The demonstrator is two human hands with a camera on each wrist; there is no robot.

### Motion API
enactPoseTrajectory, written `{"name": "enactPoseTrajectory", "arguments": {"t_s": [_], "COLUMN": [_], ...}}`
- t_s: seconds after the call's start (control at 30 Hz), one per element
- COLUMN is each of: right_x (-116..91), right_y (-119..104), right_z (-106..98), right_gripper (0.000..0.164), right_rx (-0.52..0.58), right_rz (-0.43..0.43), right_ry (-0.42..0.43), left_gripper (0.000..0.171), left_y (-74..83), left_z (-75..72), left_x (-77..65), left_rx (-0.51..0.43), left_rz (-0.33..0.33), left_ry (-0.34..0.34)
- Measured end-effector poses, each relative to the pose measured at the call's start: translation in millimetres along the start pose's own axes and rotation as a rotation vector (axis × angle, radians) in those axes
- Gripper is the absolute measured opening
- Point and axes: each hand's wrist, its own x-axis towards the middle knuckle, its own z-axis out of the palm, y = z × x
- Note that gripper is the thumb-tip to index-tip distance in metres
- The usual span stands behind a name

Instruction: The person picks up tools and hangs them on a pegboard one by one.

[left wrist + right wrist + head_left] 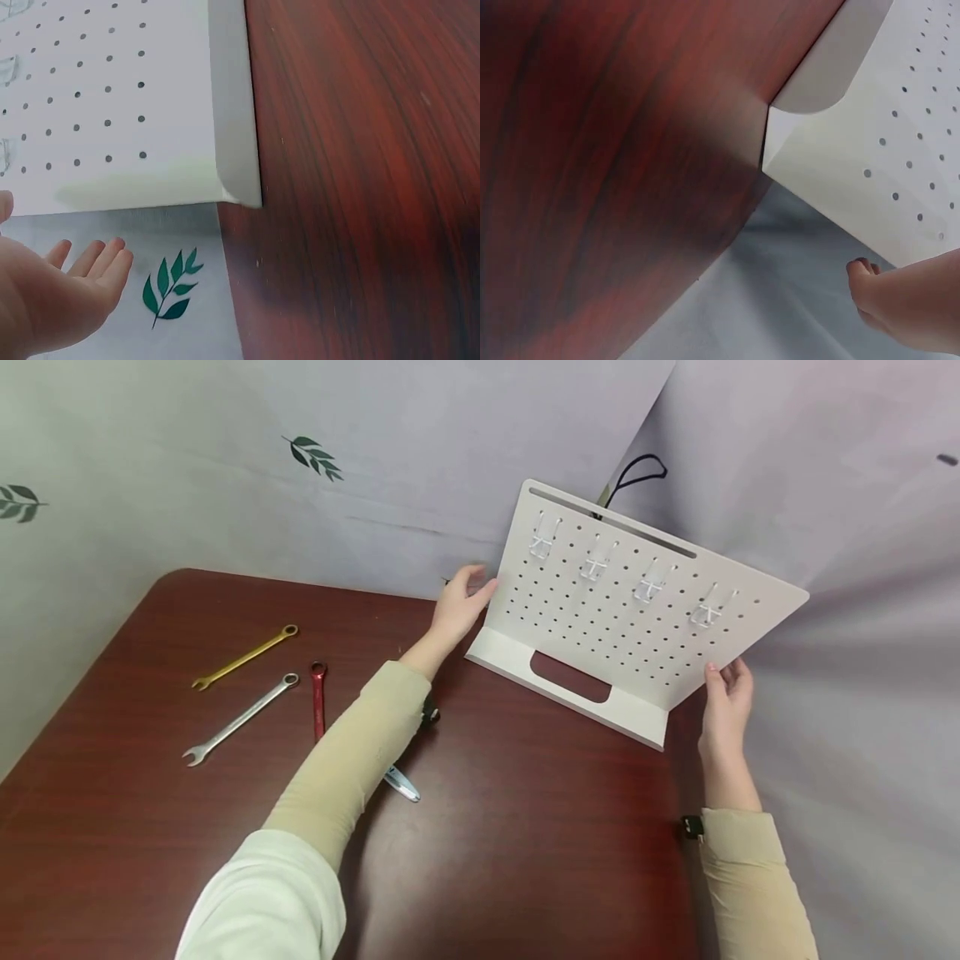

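Note:
A white pegboard with a bent foot stands at an angle on the dark red table. Several clear hooks hang in a row across its upper part. My left hand is at the board's left edge with its thumb close to the rim; in the left wrist view its other fingers lie loosely spread, apart from the board. At the opposite edge, my right hand has its thumb on the front and its fingers just behind the rim. The right wrist view shows that hand against the lower edge.
On the left lie a yellow wrench, a silver wrench and a red wrench. A light-blue tool is partly hidden under my left sleeve. A dark strap loop shows behind the board, and pale cloth walls close off the back and right.

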Motion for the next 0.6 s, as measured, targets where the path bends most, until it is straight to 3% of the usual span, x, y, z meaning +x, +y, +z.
{"name": "enactPoseTrajectory", "arguments": {"t_s": [0.23,0.4,0.6], "right_x": [-4,-8,-11], "right_y": [3,5,8], "right_z": [5,9,15], "right_gripper": [0.062,0.058,0.058], "right_rx": [-0.008,0.011,0.027], "right_rz": [-0.025,-0.049,-0.089], "right_ry": [-0.018,-0.015,-0.042], "left_gripper": [0.059,0.058,0.057], "left_y": [2.1,3.9,2.8], "left_z": [17.7,26.2,25.6], "left_x": [6.4,11.3,13.0], "left_rx": [-0.123,-0.125,-0.093], "left_rz": [-0.012,-0.006,-0.027], "left_ry": [0.011,-0.007,-0.018]}}
